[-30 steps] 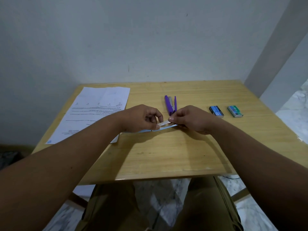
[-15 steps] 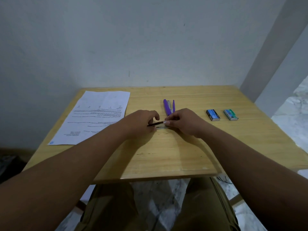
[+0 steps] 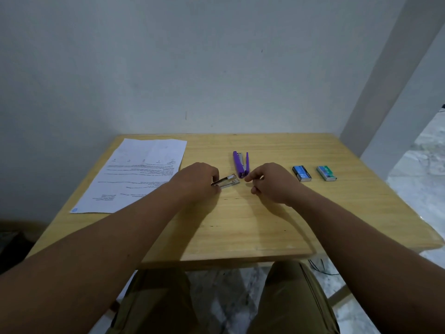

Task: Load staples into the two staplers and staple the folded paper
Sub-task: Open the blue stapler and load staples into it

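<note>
A small metal stapler lies on the wooden table at its middle. My left hand grips its left end with curled fingers. My right hand hovers just right of it, off the stapler, fingers loosely curled with thumb and forefinger close together; whether they hold a staple strip I cannot tell. A purple stapler lies swung open just behind both hands. The printed paper sheet lies flat at the table's left. Two staple boxes sit at the right: a blue one and a green one.
The table stands against a pale wall, with a white pillar at the right. My knees in olive trousers show below the near table edge. Marble floor lies to the right and underneath.
My right hand has let go of the metal stapler and drawn back to the right. The left hand keeps hold of it. The camera view has tilted upward.
</note>
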